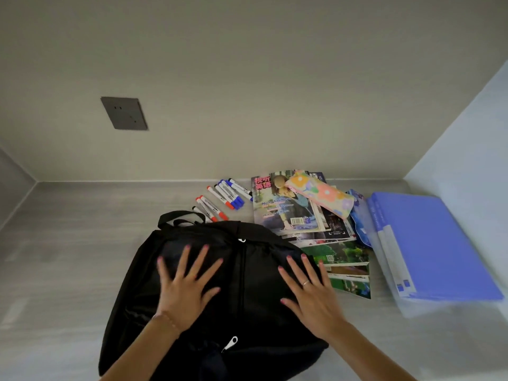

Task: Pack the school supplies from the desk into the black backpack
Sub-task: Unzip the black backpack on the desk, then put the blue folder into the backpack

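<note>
— Nearest first?
— Black backpack [233,292] flat on the tabletop [68,257], close to the body. Left hand [187,287] and right hand [310,292] both pressed flat on top of it, fingers spread wide, gripping nothing. Silver zipper pull [230,343] at the near end, another small pull [242,239] near the far end.

— Zipped or unzipped?
— Looks zipped, though hard to tell against the dark fabric. No opening visible, nothing seen inside.

— And just beyond?
— Carry handle [181,217] at the far edge of the bag. Markers [222,199] with red and blue caps loose just past it. To the right, a stack of magazines [302,224], partly touching the bag's right side, with a flowered pencil case [320,198] lying on top.

— Further right?
— Blue folders [434,243] stacked near the side wall, a blue patterned pouch [360,215] wedged between them and the magazines.

— Progress, then?
— Apparently none packed. Everything still out on the tabletop. Left to do, by the look of it: unzip the bag, then load markers, pencil case, magazines, pouch, folders.

— Anything behind?
— Grey wall socket [124,113] on the back wall.
</note>
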